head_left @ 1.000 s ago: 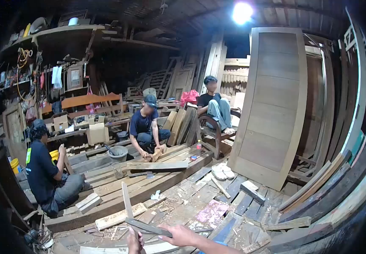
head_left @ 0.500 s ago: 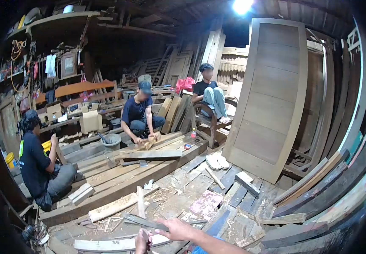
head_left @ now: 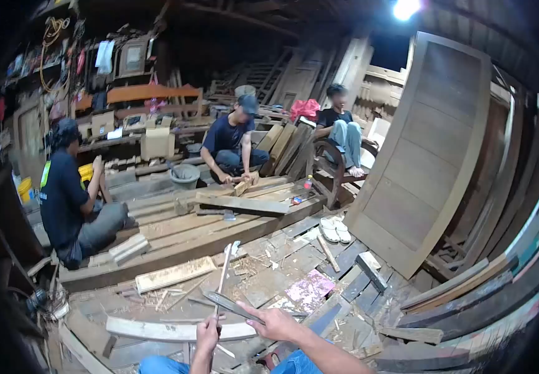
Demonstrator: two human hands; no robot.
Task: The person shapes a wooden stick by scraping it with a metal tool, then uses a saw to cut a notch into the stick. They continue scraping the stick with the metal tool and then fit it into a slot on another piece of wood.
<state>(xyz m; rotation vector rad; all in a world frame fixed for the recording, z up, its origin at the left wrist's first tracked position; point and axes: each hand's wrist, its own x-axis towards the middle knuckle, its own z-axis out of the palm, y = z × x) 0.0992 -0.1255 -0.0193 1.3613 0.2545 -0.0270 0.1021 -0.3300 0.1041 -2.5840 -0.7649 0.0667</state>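
Observation:
My left hand (head_left: 207, 335) is closed around the lower end of a thin wooden strip (head_left: 224, 274), which points up and away from me. A long, dark machete (head_left: 235, 306) is in my right hand (head_left: 275, 324), its blade angled up to the left. That blade crosses the strip in this view, a little above my left fingers. Beneath both hands a pale wooden board (head_left: 157, 328) lies on the floor, and my blue-clad knees show at the bottom edge.
Shavings and offcuts litter the floor. Beyond, a person (head_left: 235, 140) works wood on long beams (head_left: 176, 255); another person (head_left: 73, 187) sits left, and a third person (head_left: 342, 131) sits on a chair. A tall door panel (head_left: 422, 149) leans right, beside stacked planks (head_left: 487, 290).
The view has shifted, so the room appears further right. My left hand has come up higher into view with the strip, and the machete now crosses the strip.

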